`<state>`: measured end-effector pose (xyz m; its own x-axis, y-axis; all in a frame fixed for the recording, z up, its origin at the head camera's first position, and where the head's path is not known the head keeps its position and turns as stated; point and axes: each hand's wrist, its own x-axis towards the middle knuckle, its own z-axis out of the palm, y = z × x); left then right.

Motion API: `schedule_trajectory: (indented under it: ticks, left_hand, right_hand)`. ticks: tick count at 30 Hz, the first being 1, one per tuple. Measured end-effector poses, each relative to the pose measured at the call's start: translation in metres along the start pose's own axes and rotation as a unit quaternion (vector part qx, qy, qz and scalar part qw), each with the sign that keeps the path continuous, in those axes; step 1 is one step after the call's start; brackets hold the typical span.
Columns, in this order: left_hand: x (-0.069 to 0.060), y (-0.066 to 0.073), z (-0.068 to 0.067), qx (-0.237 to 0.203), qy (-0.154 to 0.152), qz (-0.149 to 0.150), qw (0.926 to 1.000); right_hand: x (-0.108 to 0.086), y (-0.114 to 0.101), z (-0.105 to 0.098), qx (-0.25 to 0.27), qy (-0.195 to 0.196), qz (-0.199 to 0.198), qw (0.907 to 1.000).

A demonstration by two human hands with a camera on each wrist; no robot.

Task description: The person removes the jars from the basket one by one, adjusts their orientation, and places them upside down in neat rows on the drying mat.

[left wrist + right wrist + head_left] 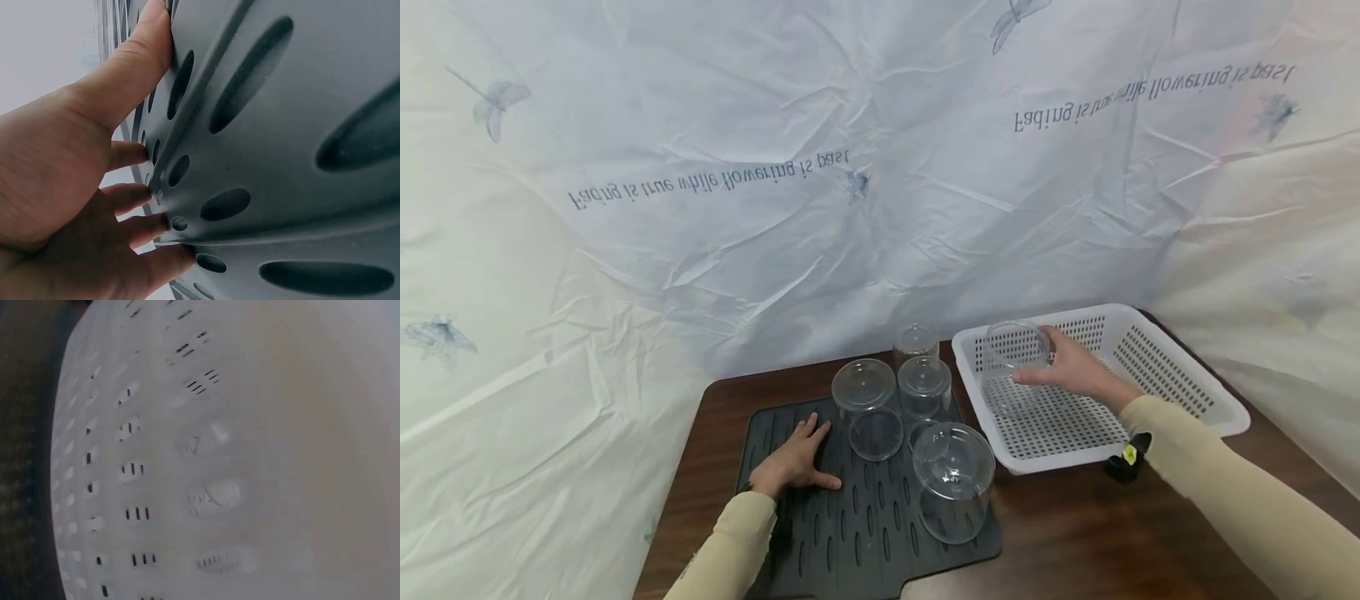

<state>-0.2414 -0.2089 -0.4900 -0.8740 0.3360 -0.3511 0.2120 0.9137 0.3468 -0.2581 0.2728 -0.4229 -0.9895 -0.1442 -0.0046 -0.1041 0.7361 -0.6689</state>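
My right hand grips a clear round container between thumb and fingers, over the left part of a white perforated basket. The right wrist view is blurred and shows the basket wall, with neither the hand nor the container plain in it. On the grey slotted mat rests my left hand, its fingers spread. In the left wrist view the fingertips of the left hand touch the mat, and nothing is held. Right of that hand stands a tall clear container.
More clear containers stand close by: a wide one at the mat's front right, a narrower one behind it, and another at the back. Brown wooden table surrounds the mat and basket. White printed sheeting hangs behind.
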Motion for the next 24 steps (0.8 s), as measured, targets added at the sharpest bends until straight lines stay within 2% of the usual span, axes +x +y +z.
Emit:
schedule_trajectory:
  ticks: [8, 13, 24]
  left_hand:
    - [0.0, 0.0, 0.002, 0.001, 0.003, -0.005, 1.0]
    - [0.0, 0.001, 0.002, 0.003, -0.002, -0.005, 1.0]
    - [-0.001, 0.002, 0.0, 0.001, -0.005, -0.004, 1.0]
  right_hand:
    - [0.001, 0.007, 0.008, 0.024, -0.011, 0.0, 0.9996]
    - [0.003, 0.011, 0.011, 0.029, -0.022, 0.016, 0.9992]
    - [0.005, 0.007, 0.011, 0.019, -0.008, 0.041, 0.9989]
